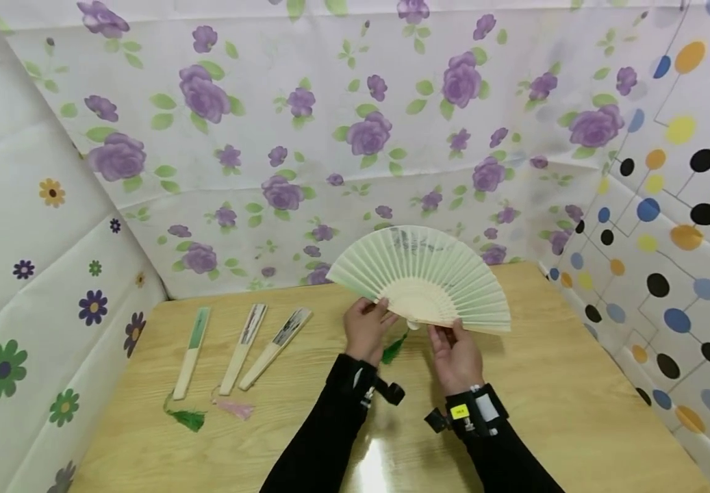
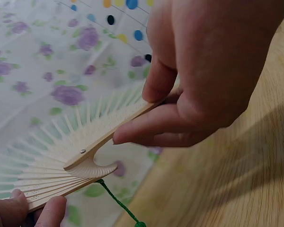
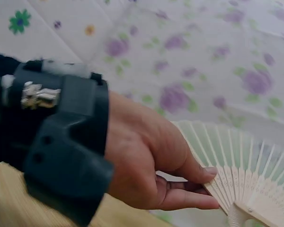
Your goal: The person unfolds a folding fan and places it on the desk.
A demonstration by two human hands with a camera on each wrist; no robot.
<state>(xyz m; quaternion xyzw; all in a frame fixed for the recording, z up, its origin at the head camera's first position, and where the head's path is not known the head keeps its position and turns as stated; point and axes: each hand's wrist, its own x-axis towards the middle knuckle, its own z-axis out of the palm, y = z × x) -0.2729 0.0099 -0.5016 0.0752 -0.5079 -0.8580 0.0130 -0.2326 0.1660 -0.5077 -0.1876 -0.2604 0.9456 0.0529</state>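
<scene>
A pale green folding fan (image 1: pixel 379 263) is spread wide, its pleated leaf marked with a faint grey picture. My left hand (image 1: pixel 367 332) pinches the left end of its ribs between thumb and fingers. At the other end, the right hand (image 1: pixel 456 359) grips the outer rib. The right wrist view shows the left thumb lying over the ribs (image 3: pixel 217 189). Between the hands, the left wrist view has the rivet (image 2: pixel 83 151) and a green cord (image 2: pixel 117 204). A green tassel (image 1: pixel 394 349) hangs below the fan. My right hand is out of the right wrist view.
To the left on the wooden table (image 1: pixel 546 404) lie three closed fans: one green-topped (image 1: pixel 192 352) with a green tassel (image 1: pixel 188 419), a middle one (image 1: pixel 244 349), and a slanted one (image 1: pixel 276 348). A pink tassel (image 1: pixel 235 409) lies near them. Patterned cloth walls (image 1: pixel 305 226) enclose the table.
</scene>
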